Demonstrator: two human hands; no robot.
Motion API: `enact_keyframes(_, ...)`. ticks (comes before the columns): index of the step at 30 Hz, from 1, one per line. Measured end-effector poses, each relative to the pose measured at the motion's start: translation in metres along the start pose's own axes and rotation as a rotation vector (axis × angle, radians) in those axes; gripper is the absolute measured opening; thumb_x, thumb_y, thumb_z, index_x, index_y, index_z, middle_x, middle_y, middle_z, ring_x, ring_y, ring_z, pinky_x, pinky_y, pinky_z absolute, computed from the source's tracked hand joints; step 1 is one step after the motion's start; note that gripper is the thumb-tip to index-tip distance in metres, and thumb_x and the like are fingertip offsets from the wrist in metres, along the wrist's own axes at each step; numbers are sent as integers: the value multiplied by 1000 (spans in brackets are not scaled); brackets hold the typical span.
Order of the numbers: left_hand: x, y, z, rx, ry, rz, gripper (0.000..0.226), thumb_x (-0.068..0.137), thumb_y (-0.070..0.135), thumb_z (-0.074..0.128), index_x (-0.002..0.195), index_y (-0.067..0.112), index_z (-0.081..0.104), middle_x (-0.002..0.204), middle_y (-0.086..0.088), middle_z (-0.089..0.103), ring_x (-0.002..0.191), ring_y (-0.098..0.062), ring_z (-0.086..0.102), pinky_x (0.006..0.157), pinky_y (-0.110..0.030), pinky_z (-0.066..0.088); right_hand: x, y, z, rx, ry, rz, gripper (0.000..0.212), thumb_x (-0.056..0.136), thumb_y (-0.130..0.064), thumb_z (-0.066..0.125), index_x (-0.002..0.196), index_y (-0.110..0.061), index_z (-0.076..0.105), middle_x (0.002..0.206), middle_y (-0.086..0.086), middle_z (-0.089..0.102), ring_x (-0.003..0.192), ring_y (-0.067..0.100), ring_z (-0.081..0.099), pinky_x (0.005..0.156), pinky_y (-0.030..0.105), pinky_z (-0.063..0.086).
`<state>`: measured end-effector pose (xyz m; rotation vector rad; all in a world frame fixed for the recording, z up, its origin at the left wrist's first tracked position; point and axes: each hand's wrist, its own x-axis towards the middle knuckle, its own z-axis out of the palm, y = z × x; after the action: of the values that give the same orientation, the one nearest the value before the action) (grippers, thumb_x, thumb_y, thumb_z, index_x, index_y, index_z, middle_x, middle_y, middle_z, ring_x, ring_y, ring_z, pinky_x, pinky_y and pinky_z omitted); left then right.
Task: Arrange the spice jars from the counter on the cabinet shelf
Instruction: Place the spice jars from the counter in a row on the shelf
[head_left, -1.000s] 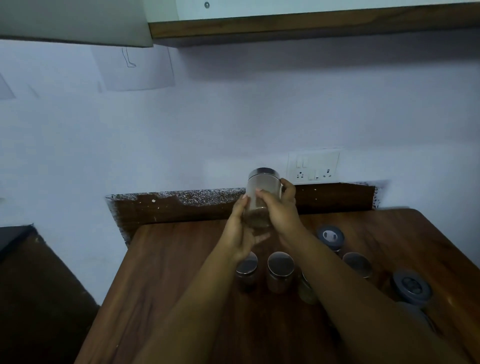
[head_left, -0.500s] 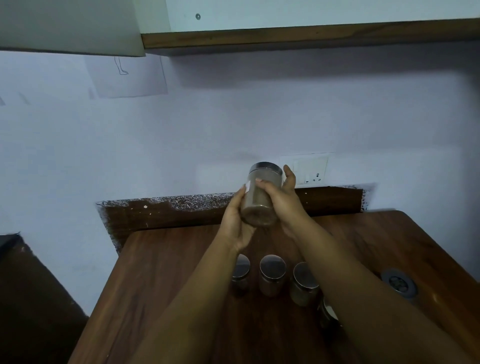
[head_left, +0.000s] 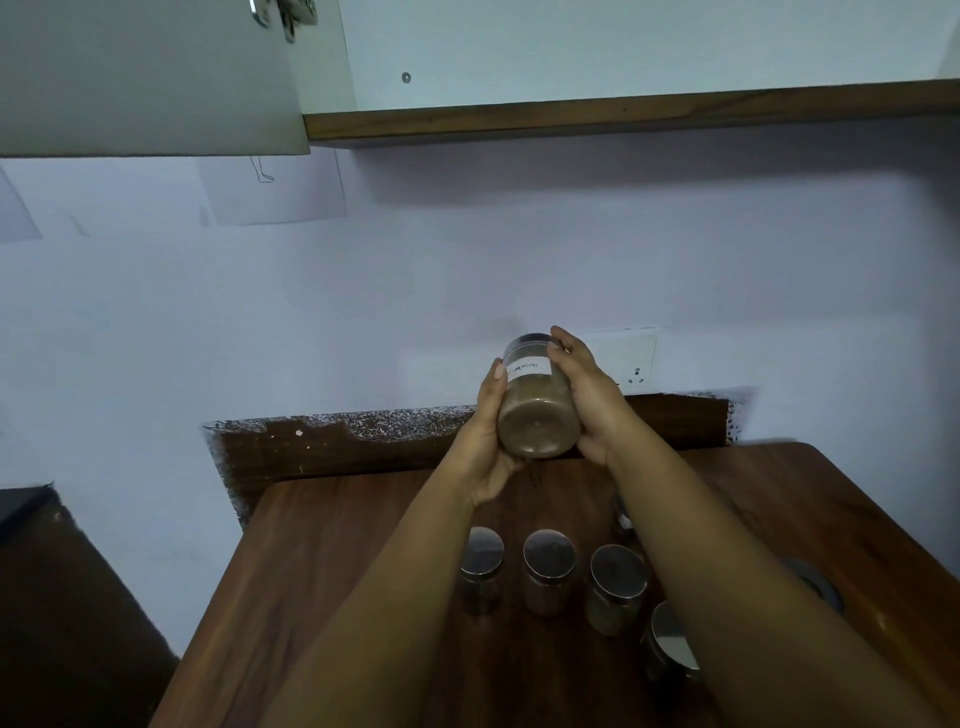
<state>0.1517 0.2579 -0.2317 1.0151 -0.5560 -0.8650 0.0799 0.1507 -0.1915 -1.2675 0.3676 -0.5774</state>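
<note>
STAGE: early, we judge | HANDS: our left hand (head_left: 485, 441) and right hand (head_left: 584, 395) grasp one spice jar (head_left: 535, 400) aloft; cabinet (head_left: 623, 52) overhead | LEFT: four jars (head_left: 549, 571) below hands on desk (head_left: 322, 545); shelf interior unseen

The held jar's white label (head_left: 528, 367) carries handwriting too blurred to read.

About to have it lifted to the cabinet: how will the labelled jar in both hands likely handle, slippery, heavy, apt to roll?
The labelled jar looks rigid, with smooth clear walls, so possibly slippery; the left hand and right hand grip opposite sides. Brown powder fills most of it, so probably moderately heavy for its size. Being cylindrical, it would likely roll if laid sideways.
</note>
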Motion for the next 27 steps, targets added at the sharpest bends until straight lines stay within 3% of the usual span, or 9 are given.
enact_keyframes(3,-6,9,-4,45,-81,18,81,80,38,70,145,50,23,129,3,62,113,-23,64,84,-50,55,-2,6,-2,46,-9,-12,44,102,-31,47,145,-37,39,127,1,60,104,20,66,78,32,57)
enact_keyframes(7,-11,14,1,304,-54,296,106,80,3,74,151,47,8,141,9,48,121,-13,59,90,-35,55,-7,6,1,-104,-145,-60,53,100,-42,47,149,-37,29,137,0,56,114,19,63,89,36,56)
enact_keyframes(9,-11,20,1,392,-66,355,112,81,-5,71,152,44,0,145,9,40,125,-12,55,96,-34,52,-9,2,1,-171,-239,-87,70,93,-33,62,150,-42,22,138,-1,54,119,20,60,95,39,54)
enact_keyframes(11,-11,32,-5,411,-119,301,115,81,-11,67,152,43,-7,140,12,42,119,-8,59,90,-31,55,-11,-2,-1,-182,-298,-91,94,84,-15,73,150,-47,15,140,0,51,121,22,58,95,39,54)
enact_keyframes(13,-12,46,-9,484,-163,274,121,79,-13,68,151,43,-12,136,18,41,115,-1,61,84,-26,55,-12,-6,1,-181,-318,-114,105,81,-3,73,150,-51,11,141,0,48,122,22,57,95,40,54)
enact_keyframes(15,-13,58,-10,529,-186,271,127,75,-12,72,150,46,-13,142,14,40,122,-7,57,91,-33,54,-13,-8,7,-184,-304,-172,105,81,2,71,148,-54,12,142,-1,45,124,22,55,98,43,52)
enact_keyframes(21,-14,80,-4,594,-184,331,124,78,-14,68,149,47,-12,155,0,30,131,-17,50,104,-46,47,-9,-20,18,-202,-284,-288,105,78,-2,73,144,-58,13,145,-3,41,125,19,52,97,40,52)
enact_keyframes(24,-15,96,3,615,-162,399,117,81,-11,66,151,45,-9,159,0,24,136,-19,44,107,-44,45,-7,-36,26,-270,-230,-363,107,80,-8,75,148,-52,6,135,-10,47,117,8,55,90,26,52)
enact_keyframes(27,-16,123,16,632,-134,515,106,83,2,69,154,39,-1,155,5,32,135,-14,46,106,-38,46,-1,-65,39,-252,-216,-446,109,79,-11,76,151,-47,2,135,-12,50,122,11,54,97,31,51)
